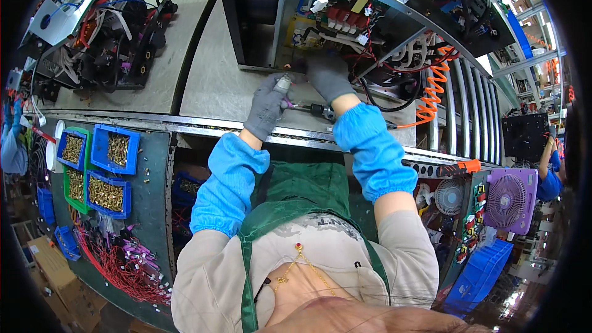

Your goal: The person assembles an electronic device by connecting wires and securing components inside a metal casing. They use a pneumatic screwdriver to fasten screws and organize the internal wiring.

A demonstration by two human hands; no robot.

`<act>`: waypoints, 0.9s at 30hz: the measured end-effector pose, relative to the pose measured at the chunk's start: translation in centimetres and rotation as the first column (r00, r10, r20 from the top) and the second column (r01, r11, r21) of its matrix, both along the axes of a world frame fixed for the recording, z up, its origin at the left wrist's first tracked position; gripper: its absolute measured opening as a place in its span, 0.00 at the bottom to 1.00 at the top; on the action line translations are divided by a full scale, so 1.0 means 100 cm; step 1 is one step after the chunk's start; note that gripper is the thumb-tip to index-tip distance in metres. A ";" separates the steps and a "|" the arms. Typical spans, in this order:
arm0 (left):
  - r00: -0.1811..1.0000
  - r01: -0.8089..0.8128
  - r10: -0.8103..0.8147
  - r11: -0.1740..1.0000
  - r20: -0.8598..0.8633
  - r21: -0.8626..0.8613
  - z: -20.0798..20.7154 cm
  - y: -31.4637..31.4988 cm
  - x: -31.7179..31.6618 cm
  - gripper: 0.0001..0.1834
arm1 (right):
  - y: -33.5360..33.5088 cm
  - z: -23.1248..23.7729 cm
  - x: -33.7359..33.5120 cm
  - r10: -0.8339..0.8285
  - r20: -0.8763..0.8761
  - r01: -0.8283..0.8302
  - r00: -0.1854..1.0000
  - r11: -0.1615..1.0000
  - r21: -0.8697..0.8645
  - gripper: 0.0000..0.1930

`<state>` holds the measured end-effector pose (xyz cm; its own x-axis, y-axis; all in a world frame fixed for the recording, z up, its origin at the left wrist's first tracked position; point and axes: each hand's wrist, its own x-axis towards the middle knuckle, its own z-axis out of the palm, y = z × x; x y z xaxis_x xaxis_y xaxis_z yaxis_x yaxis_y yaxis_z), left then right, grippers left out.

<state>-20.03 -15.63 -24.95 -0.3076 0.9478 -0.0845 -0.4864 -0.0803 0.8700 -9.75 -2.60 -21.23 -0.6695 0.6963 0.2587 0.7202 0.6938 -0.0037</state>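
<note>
My left hand [265, 108], in a grey glove with a pale covering on one fingertip, is closed at the front edge of an open metal cabinet [262, 68]. A bit of purple shows beside its fingers, but what they grip is unclear. My right hand [330, 77], also gloved, reaches to the lower opening of the cabinet; its fingers are dark and blurred there. Below my right wrist, a black power screwdriver [320, 111] lies on the metal bench, its bit pointing toward my left hand. Inside the cabinet sits a circuit board [345, 15] with red and white parts and wires.
An orange coiled hose [435, 89] hangs at right beside a roller conveyor [475, 117]. Blue bins [116, 148] of brass fasteners and red wires [123, 265] are at left. Another opened unit [117, 43] stands far left. An orange-black tool [459, 168] lies near a purple fan [510, 200].
</note>
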 end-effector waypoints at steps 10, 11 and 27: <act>0.640 -0.199 0.213 0.974 -0.738 0.109 -0.008 -0.003 -0.008 0.12 | -0.019 0.037 0.019 0.163 -0.087 -0.183 0.983 0.931 -0.315 0.11; 0.611 -0.220 0.223 0.970 -0.760 0.107 -0.013 -0.001 -0.008 0.13 | -0.016 0.036 0.022 0.162 -0.101 -0.187 0.982 0.926 -0.327 0.12; 0.582 -0.129 0.177 0.984 -0.794 0.125 -0.013 0.005 -0.014 0.13 | -0.024 0.041 0.024 0.213 -0.196 -0.279 0.957 0.854 -0.439 0.13</act>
